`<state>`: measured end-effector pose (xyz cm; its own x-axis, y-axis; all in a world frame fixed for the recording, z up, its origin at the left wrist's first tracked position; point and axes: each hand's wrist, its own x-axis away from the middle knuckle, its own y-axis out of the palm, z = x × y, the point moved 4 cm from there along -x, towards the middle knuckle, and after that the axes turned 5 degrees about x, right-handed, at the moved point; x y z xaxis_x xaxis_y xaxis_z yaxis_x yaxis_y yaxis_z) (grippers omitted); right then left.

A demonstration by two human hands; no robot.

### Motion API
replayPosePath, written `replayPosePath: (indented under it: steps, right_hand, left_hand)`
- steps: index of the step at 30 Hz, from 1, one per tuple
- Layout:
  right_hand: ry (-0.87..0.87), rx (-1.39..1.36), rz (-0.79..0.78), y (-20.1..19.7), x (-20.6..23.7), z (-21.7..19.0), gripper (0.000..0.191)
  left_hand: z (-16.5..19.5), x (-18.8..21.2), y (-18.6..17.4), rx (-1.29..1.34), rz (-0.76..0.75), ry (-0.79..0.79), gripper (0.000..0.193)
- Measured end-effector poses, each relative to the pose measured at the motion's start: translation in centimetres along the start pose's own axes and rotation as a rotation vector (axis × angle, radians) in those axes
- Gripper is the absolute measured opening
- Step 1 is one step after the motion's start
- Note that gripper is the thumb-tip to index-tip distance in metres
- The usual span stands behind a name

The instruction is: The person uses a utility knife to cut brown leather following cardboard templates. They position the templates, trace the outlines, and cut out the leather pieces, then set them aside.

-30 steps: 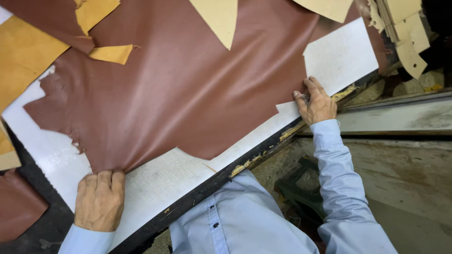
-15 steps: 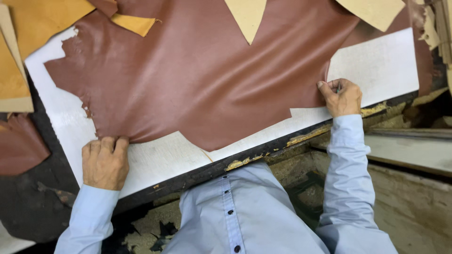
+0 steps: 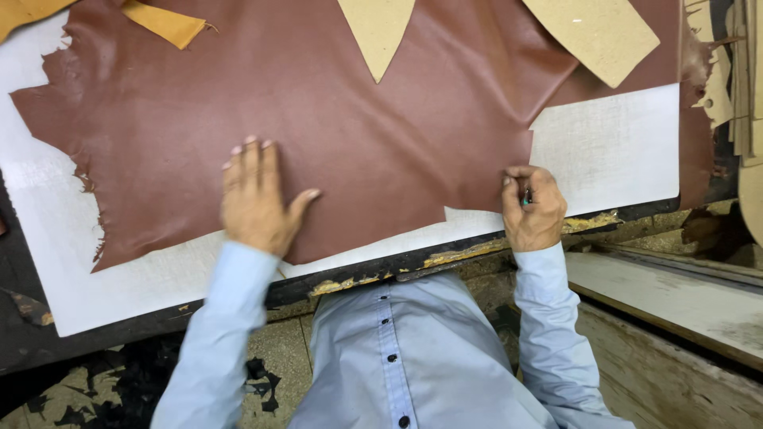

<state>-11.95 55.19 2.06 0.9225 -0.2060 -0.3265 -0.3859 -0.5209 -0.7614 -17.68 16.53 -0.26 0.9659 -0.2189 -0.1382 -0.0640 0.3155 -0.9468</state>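
Having moved onto leather (image 3: 381, 135): left hand (image 3: 258, 202)

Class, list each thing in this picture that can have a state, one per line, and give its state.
Brown leather hide: spread flat on the white board, edges ragged.
White board: lying flat beneath the hide.
Tan pattern pieces: resting on the hide.
Left hand: open, palm pressed on the hide.
Right hand: fingers closed around a small tool at the hide's edge.

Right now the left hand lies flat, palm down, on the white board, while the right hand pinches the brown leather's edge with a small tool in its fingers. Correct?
Not quite. In the head view the left hand lies flat, palm down, on the brown leather hide, not on the white board. The rest holds: the right hand pinches the leather's edge, a small tool in its fingers.
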Motion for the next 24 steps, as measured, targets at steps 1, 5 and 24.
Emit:
replayPosePath:
  steps: [1, 5, 24]
  right_hand:
    - [-0.076, 0.037, 0.007, -0.3, 0.1, -0.5, 0.011]
    - [-0.04, 0.048, 0.045, -1.4, 0.8, -0.8, 0.019]
    - [0.168, 0.135, -0.22, 2.9, 2.9, -5.9, 0.054]
  left_hand:
    - [2.6, -1.7, 2.1, -0.057, -0.034, -0.052, 0.109]
    - [17.8, -6.3, 8.6, 0.197, -0.196, 0.207, 0.125]
    - [-5.6, -2.5, -0.2, 0.002, -0.051, -0.132, 0.112]
